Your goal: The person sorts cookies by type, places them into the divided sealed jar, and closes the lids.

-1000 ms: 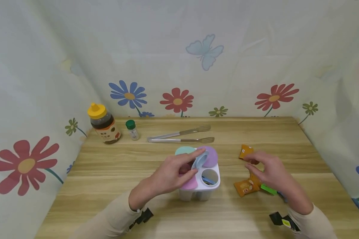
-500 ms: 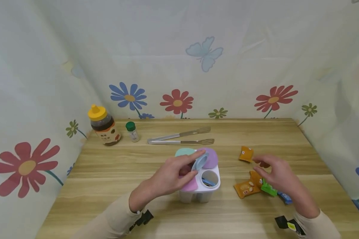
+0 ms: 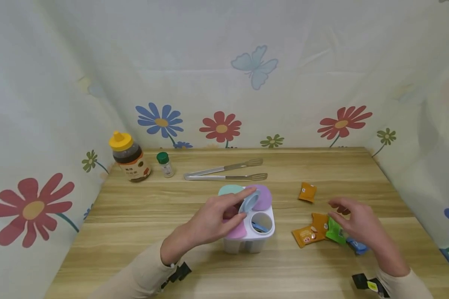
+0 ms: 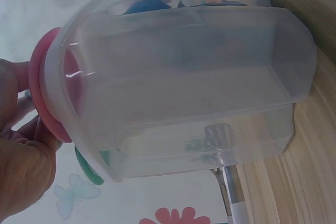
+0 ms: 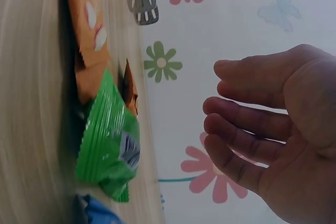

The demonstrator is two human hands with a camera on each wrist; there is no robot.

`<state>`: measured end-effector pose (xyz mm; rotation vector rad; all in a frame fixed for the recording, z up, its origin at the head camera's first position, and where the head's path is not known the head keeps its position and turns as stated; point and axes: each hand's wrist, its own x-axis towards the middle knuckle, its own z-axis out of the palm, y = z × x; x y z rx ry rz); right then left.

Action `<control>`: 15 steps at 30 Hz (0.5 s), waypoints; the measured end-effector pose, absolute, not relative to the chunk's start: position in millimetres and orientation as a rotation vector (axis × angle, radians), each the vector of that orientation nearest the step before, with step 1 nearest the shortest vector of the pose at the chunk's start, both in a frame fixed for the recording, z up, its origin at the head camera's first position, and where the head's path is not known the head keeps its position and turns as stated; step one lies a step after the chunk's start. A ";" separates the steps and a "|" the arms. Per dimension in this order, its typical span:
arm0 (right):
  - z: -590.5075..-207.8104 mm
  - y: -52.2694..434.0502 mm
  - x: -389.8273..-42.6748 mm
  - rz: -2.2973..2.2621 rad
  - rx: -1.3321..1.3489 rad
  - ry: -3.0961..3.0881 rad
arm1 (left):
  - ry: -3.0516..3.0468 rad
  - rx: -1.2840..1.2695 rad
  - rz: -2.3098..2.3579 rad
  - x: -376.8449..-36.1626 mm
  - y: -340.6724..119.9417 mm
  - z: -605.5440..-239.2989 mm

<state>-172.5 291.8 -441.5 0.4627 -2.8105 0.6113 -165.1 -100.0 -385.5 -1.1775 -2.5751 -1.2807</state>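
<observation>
Your left hand [image 3: 203, 222] pinches the blue lid [image 3: 250, 202], tilted at the box [image 3: 257, 238] top beside the open cup [image 3: 262, 217] (something blue [image 3: 260, 227] inside). Your right hand [image 3: 361, 220] is empty — fingers loosely bent — above the green packet [image 3: 335, 231], which lies between two orange packets [image 3: 308, 236] and a blue packet [image 3: 356, 246].

no text reads clearly — the characters [image 3: 131, 170] on the jar [image 3: 129, 155] and the small bottle's label [image 3: 167, 169] are too tiny; the green packet [image 5: 107, 137] bears a barcode-like patch [image 5: 129, 151] — blurred.

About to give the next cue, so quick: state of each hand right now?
Left hand: holding the tilted light-blue lid.
Right hand: open, holding nothing, near the green packet.
</observation>
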 end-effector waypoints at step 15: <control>-453.3 325.3 -162.7 0.657 0.212 -3.034 | -2.565 -1.172 -1.264 -165.3 -99.7 -385.4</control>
